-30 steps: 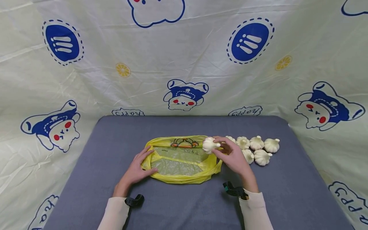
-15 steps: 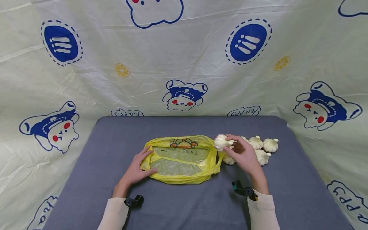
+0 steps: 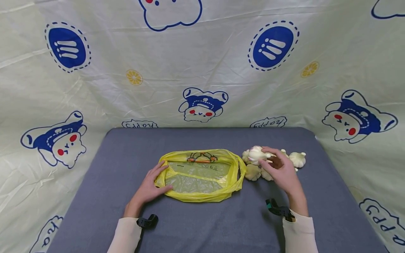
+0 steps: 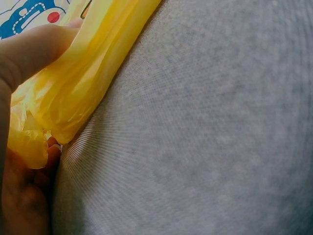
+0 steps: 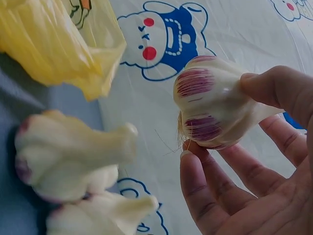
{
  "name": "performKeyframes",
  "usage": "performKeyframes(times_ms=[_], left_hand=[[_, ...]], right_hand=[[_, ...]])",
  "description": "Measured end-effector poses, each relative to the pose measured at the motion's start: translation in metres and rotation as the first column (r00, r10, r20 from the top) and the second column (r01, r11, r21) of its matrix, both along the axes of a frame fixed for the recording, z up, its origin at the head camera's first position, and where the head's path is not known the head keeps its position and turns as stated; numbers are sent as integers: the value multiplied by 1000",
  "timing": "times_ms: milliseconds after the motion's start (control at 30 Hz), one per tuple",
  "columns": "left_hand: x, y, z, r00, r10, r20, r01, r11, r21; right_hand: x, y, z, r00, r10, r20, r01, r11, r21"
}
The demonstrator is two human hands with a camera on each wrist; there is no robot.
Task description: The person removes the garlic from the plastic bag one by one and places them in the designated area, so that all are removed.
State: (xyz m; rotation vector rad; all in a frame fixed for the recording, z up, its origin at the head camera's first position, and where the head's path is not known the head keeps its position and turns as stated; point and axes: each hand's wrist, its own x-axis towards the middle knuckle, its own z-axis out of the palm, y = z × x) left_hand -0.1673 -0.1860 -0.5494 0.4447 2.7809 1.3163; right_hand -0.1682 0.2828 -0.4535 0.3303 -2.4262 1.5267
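A yellow plastic bag (image 3: 205, 195) lies on the table with its mouth spread wide. At its left rim, my left hand (image 3: 149, 189) holds the plastic, thumb near the front corner and fingers further back. The left wrist view has the thumb (image 4: 36, 51) over the yellow plastic. My right hand (image 3: 283, 175) pinches a garlic bulb (image 3: 257, 155) between thumb and fingers, raised over the other bulbs right of the bag. Purple streaks mark the held bulb (image 5: 215, 103) in the right wrist view. More garlic bulbs (image 3: 253, 173) sit below, partly hidden by the right hand.
A grey cloth covers the table (image 3: 202, 228). One garlic bulb (image 3: 297, 160) sits at the right end of the group. Behind the table hangs a pale curtain (image 3: 202, 59) printed with cartoon figures. Black straps (image 3: 280, 209) are on both wrists.
My right hand has moved right, carrying the garlic bulb from above the bag's right rim to above the group of bulbs. The left hand and the bag have stayed in place.
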Motion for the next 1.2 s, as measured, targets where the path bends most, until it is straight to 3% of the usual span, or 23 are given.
performKeyframes(times_ms=[467,700,933,1200], left_hand=[[2,0,-2,1000,-13,1,13,1000,13],[2,1,-3,1000,-5,-2,5,1000,10],[0,3,0,1000,-17,-8,17,1000,20],[-1,1,-3,1000,-9,-12,9,1000,5]], right_hand=[[12,34,7,990,-136,-24,137,988,67],[17,53,10,977,-205,-53,208,977,52],[23,75,7,940,-341,-19,341,938,64],[27,89,1,891,-451,61,451,892,9]])
